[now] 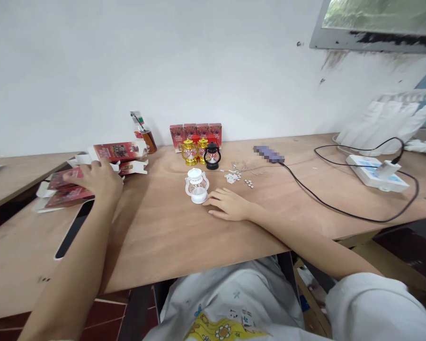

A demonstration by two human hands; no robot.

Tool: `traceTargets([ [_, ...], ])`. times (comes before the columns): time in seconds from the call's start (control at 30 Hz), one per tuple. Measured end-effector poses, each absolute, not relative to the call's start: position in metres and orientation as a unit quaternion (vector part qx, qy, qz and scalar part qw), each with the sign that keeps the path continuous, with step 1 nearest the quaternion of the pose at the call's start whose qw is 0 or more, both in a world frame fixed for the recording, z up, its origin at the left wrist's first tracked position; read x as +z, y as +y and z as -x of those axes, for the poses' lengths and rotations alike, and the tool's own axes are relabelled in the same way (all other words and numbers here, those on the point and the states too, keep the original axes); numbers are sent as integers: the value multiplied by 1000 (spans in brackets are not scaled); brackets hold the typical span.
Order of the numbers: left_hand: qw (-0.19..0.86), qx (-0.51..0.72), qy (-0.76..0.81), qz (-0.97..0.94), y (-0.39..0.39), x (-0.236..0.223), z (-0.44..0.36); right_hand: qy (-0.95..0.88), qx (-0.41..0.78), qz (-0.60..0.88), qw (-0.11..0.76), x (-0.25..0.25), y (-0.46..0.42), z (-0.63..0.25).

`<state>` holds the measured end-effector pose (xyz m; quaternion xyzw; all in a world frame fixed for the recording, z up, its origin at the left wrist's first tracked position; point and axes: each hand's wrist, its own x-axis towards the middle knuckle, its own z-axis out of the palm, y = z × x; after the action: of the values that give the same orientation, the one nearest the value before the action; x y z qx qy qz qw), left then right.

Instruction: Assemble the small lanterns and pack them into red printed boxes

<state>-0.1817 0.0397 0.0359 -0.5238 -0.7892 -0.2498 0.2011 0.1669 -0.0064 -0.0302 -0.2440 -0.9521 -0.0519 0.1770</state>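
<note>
the left hand (101, 177) lies over loose red-and-white printed cardboard cartons (119, 150), fingers spread; whether it grips one, i cannot tell. the right hand (230, 204) has its fingers loosely extended, thumb apart, fingertips at the base of a small white lantern with a clear body (198, 189), which stands upright mid-table.

taking the lantern as the dial's centre, the near table edge runs at six o'clock, with a broad stretch of wood before it. at nine, beyond the cartons, a dark gap parts this table from another. two shiny gold lanterns (190, 154) stand near twelve, a black lantern (212, 157) at one, and small white pieces (230, 178) lie toward two.

the brown wooden table (163, 237) meets a white wall (199, 57); a white power strip (376, 173) sits far out at three.

the left forearm reaches up from seven o'clock, the right from four, low along the wood.
</note>
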Motion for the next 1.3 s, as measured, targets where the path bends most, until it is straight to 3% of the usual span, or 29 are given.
traceTargets([
  [0.57, 138, -154, -828, 522, 39, 42, 182, -953, -48, 247, 169, -30, -5, -167],
  [0.7, 133, -213, -820, 515, 34, 47, 177, -953, -52, 246, 170, -31, -4, -167],
  [1.0, 240, -371, -716, 540, 35, 53, 166, -953, -60, 242, 173, -30, -4, -167],
  [1.17, 261, -407, -618, 619, 47, 38, 159, -950, -101, 198, 221, -31, -2, -167],
  [1.3, 278, -397, -478, 733, 51, 21, 144, -914, -166, 169, 331, -27, -4, -167],
])
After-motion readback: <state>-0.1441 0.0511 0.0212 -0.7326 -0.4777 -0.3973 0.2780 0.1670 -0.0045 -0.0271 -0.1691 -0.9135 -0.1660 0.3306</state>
